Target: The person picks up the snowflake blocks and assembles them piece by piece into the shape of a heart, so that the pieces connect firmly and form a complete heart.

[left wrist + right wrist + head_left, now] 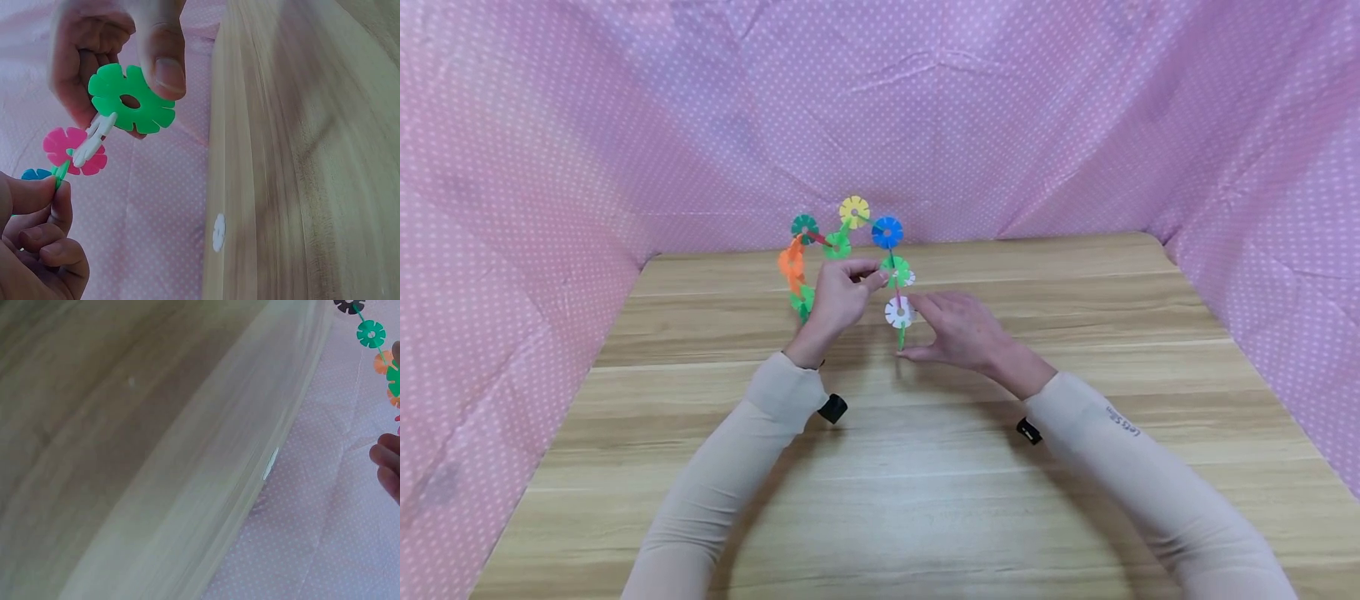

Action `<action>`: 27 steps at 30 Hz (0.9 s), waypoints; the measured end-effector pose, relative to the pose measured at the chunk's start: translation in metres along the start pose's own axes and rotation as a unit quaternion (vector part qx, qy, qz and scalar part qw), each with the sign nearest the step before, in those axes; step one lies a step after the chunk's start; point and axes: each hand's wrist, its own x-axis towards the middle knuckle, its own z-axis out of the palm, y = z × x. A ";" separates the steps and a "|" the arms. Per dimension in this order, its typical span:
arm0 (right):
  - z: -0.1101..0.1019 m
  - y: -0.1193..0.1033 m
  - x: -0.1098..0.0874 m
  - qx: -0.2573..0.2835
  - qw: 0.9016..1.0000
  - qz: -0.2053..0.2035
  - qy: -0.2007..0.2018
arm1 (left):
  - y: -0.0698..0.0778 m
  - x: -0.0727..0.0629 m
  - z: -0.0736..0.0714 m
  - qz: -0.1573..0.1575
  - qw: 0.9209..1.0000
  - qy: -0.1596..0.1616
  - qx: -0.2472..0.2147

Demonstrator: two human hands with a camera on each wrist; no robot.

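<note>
A curved chain of slotted plastic flower discs stands over the table, with a blue disc (887, 232) and a yellow disc (854, 212) high up. My left hand (841, 296) pinches a green disc (895, 270) below the blue one. From there the chain runs through a pink disc (59, 147) and a white disc (898, 312) to an end green disc (134, 103). My right hand (962, 329) holds that end disc, its thumb (169, 75) against the edge. In the right wrist view, which hand the fingers at the edge belong to is unclear.
The chain's other arm has a dark green disc (804, 227), orange discs (792, 265) and a green end (802, 303) left of my left hand. One loose white disc (219, 232) lies near the edge of the wooden table (910, 500). Pink dotted cloth (940, 125) surrounds the table.
</note>
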 end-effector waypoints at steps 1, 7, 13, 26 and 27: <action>0.000 0.001 0.000 0.003 1.000 -0.005 0.001 | 0.000 0.000 0.000 -0.002 1.000 -0.002 -0.001; -0.002 0.005 -0.001 0.021 1.000 -0.015 -0.008 | 0.001 0.001 -0.002 -0.006 1.000 -0.008 -0.001; -0.001 0.005 0.000 -0.005 1.000 -0.027 -0.009 | 0.000 0.001 -0.003 0.008 1.000 -0.002 0.002; 0.005 0.004 -0.001 -0.010 0.999 -0.030 0.014 | -0.001 0.000 0.001 -0.010 1.000 0.000 -0.002; 0.005 0.005 -0.002 -0.010 0.999 -0.030 0.014 | -0.001 0.000 0.002 -0.008 1.000 0.000 -0.001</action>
